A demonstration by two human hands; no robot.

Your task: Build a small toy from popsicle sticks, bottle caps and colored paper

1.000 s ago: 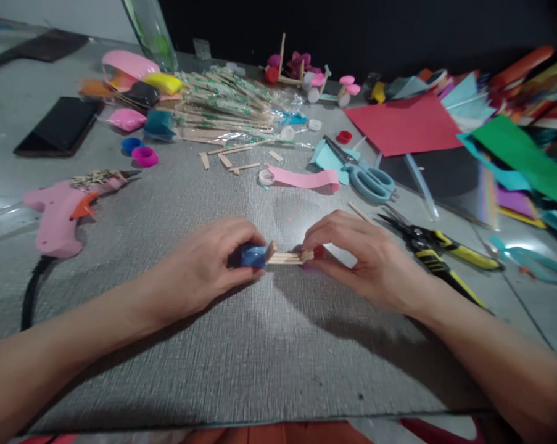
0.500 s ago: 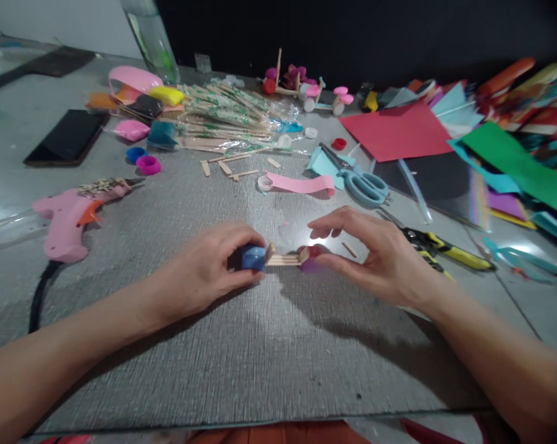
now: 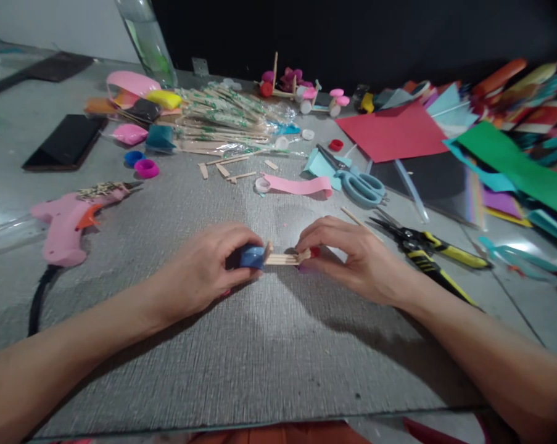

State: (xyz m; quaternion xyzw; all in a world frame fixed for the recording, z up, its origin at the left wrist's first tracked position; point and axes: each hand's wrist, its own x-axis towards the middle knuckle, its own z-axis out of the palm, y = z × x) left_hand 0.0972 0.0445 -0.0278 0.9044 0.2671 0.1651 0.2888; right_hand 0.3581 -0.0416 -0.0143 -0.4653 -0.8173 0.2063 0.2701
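Between my hands, low over the grey table, is a small wooden-stick model [image 3: 282, 259] with a short upright piece at each end. A shiny blue block [image 3: 252, 256] forms its left end, and my left hand [image 3: 202, 256] is closed around that block, thumb below and fingers above. At the opposite end, the thumb and fingertips of my right hand [image 3: 359, 259] pinch the right upright. Just behind this pinch a red round piece [image 3: 315, 251] shows, with a bit of purple under it; the fingers hide the rest.
To the left lies a pink glue gun [image 3: 63, 222], near a black phone [image 3: 63, 142]. Wrapped sticks [image 3: 227, 111] lie behind. Blue scissors [image 3: 364, 187] and yellow-black pliers [image 3: 426, 243] are on the right, below red paper [image 3: 393, 131]. A pink paper strip [image 3: 299, 185] curls ahead.
My right hand let go of the model's right end, its fingers spreading apart, then came back and closed on the upright again. My left hand has kept its hold on the blue block.
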